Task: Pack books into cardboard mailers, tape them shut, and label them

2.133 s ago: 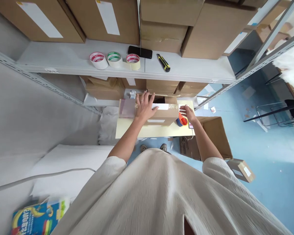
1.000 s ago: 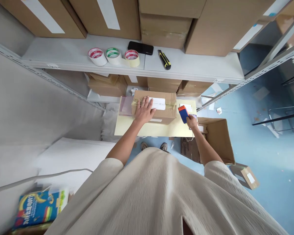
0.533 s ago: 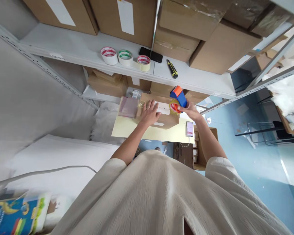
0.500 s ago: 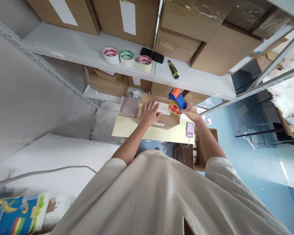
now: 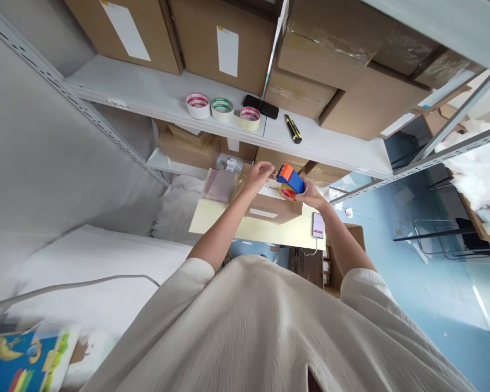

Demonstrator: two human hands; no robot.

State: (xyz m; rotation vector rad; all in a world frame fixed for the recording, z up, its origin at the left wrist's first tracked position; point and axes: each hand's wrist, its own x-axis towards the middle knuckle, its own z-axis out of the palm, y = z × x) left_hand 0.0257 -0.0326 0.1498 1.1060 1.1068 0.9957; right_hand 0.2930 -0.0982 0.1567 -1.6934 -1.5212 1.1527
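My right hand (image 5: 311,195) grips a blue and orange tape dispenser (image 5: 294,182) with a roll of tape in it, held over the right part of a cardboard box (image 5: 280,211). The box lies on a pale yellow table top (image 5: 212,216) and bears white labels. Above the box's left part is my left hand (image 5: 260,175), its fingers curled together close to the dispenser's orange front. Whatever those fingertips pinch, if anything, is too small to make out. A flat purplish packet (image 5: 219,185) lies left of the box.
On the shelf (image 5: 310,136) beyond the table are several tape rolls (image 5: 222,109), a black phone-like object (image 5: 261,106) and a yellow-black box cutter (image 5: 293,129). Large cartons (image 5: 224,49) stand behind them. A lit phone (image 5: 317,225) with a cable lies at the table's right end.
My left hand has lifted off the box, and its spread fingers have curled together. The dispenser in my right hand has tilted and moved slightly left, nearer my left hand. The view has shifted slightly.
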